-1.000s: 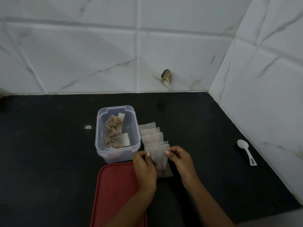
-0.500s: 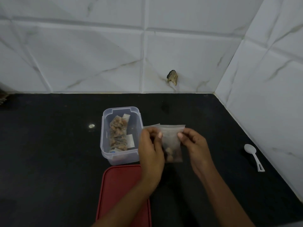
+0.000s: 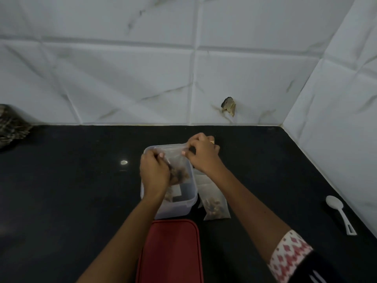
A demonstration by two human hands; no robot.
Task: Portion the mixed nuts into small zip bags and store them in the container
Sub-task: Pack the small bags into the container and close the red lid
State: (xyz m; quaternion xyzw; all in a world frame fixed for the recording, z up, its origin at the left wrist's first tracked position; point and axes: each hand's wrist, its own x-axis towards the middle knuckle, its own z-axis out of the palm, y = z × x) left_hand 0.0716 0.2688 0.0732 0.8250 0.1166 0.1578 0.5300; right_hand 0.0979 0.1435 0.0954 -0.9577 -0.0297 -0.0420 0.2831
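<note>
The left grip and the right grip both pinch the top edge of one zip bag with nuts, between them. Directly under the grips stands the open container. Another filled bag lies on the table, under the right wrist.

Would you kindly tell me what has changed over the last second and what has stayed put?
The left hand and right hand, each pinching a top corner of the filled zip bag, carried it from above the other bags leftward and away, over the open container. Container, red lid, spoon and other bags stayed put.
</note>
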